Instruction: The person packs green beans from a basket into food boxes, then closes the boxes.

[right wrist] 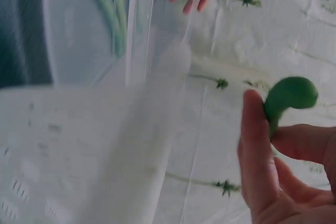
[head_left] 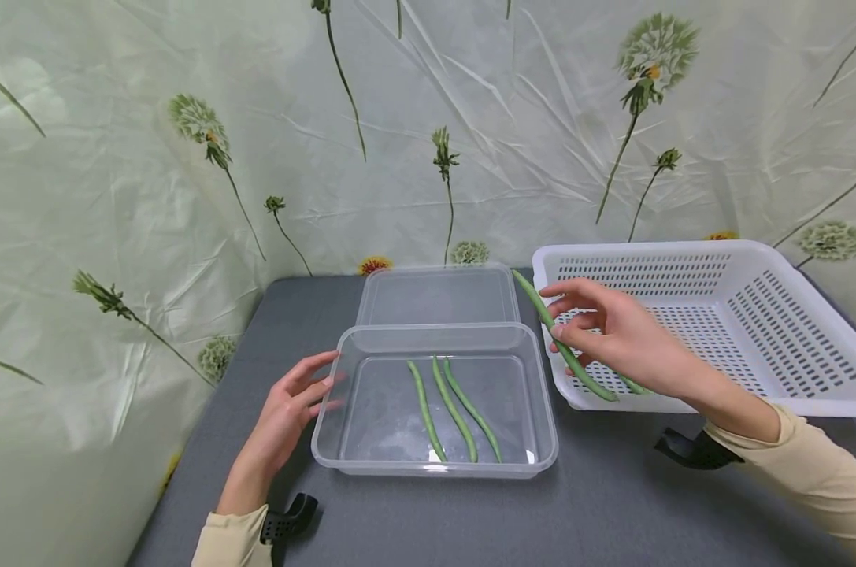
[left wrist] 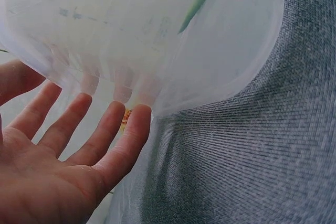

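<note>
A clear plastic tub [head_left: 328, 441] sits mid-table with three green beans [head_left: 454, 409] lying in it. My left hand [head_left: 293, 409] rests with straight fingers against the tub's left wall [left wrist: 157, 66]; the fingers [left wrist: 121, 140] look relaxed. My right hand [head_left: 612, 331] pinches a long green bean [head_left: 541, 311] between thumb and fingers, held over the front-left corner of the white slotted basket [head_left: 789, 276]. The bean's curved tip [right wrist: 289, 95] shows beside my thumb in the right wrist view. Another bean [head_left: 633, 386] lies in the basket under my hand.
A clear lid [head_left: 438, 295] lies behind the tub. The grey tabletop [head_left: 612, 512] is backed by a floral plastic sheet [head_left: 470, 118] on the rear and left. Black wrist-camera mounts [head_left: 693, 450] sit at both sleeves.
</note>
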Demonstrator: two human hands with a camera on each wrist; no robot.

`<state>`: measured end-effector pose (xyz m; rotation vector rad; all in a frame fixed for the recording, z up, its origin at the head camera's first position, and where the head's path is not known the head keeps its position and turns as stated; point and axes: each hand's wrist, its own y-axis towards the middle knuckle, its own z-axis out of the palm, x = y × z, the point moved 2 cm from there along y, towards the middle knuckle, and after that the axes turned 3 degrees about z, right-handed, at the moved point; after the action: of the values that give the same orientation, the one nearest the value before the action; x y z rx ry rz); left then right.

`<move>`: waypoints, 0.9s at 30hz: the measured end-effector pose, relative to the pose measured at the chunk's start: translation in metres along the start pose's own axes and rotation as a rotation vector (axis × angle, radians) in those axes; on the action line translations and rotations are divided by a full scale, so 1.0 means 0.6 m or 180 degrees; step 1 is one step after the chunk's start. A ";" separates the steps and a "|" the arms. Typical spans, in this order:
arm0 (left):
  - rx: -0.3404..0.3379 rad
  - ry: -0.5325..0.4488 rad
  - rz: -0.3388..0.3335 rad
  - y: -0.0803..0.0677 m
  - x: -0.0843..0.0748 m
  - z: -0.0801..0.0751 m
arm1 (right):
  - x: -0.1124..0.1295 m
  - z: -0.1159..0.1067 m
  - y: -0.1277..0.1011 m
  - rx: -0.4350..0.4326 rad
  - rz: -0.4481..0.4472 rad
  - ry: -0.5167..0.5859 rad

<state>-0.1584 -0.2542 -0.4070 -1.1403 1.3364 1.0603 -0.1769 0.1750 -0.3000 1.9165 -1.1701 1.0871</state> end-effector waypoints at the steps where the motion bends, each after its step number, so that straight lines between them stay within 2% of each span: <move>1: 0.0000 -0.0005 -0.0004 0.000 0.000 0.000 | 0.002 0.007 -0.001 -0.0057 -0.0057 0.0031; 7: -0.0003 -0.0002 0.0013 0.000 0.002 0.001 | 0.010 0.052 -0.006 -0.0241 -0.0372 0.0051; 13: -0.0023 0.0014 0.0026 0.000 0.001 0.001 | 0.005 0.099 -0.005 -0.0388 -0.0394 -0.0069; 20: -0.0011 0.0043 0.0024 0.001 0.001 0.001 | -0.011 0.155 0.001 -0.0251 -0.0367 0.0086; 27: -0.0016 0.0043 0.0043 0.000 0.001 0.001 | -0.034 0.189 0.013 -0.0335 -0.0417 -0.0260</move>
<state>-0.1582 -0.2539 -0.4074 -1.1455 1.3545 1.0681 -0.1533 0.0856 -0.3692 1.9416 -1.1062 0.8687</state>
